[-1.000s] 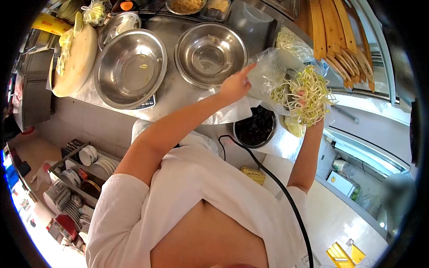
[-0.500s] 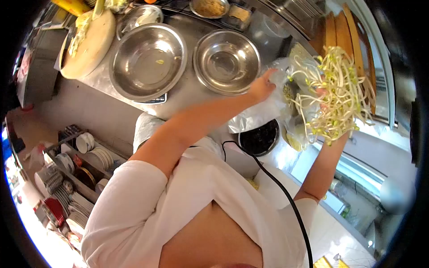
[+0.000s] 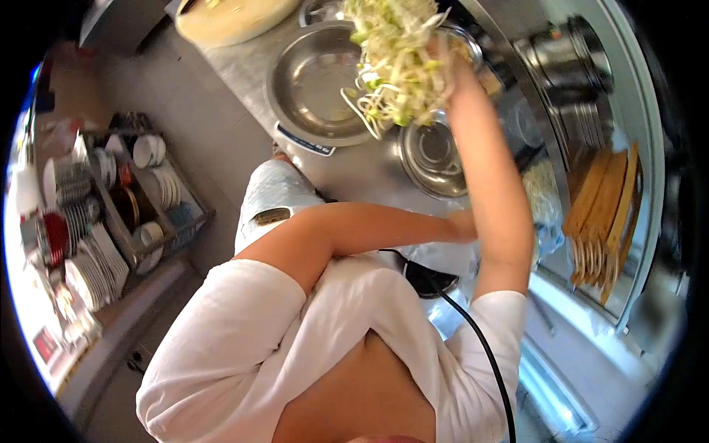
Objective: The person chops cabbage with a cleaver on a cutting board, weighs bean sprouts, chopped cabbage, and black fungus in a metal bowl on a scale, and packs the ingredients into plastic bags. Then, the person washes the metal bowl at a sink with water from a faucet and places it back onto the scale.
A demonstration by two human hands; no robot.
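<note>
My right hand (image 3: 452, 74) grips a big clump of bean sprouts (image 3: 399, 66), with some strands hanging down. It is above the right side of a large steel bowl (image 3: 292, 88), which stands on a digital scale (image 3: 304, 140). My left hand (image 3: 463, 225) is reached across my body, close to a clear plastic bag (image 3: 543, 199). Its fingers are hidden behind my right forearm, so what they do does not show. Between the two hands lies a smaller steel bowl (image 3: 432, 159), partly covered by my right arm.
A round cutting board (image 3: 236, 22) is at the counter's far left end. Wooden slats (image 3: 602, 207) and steel pots (image 3: 569, 59) stand at the right. A black container (image 3: 425, 280) sits by my body, crossed by a black cable (image 3: 473, 325). Stacked dishes (image 3: 96, 266) fill a rack at the left.
My right hand has carried the bean sprouts from above the bag at the right, leftward to the large bowl. My left hand is now behind my right forearm. The whole view has shifted.
</note>
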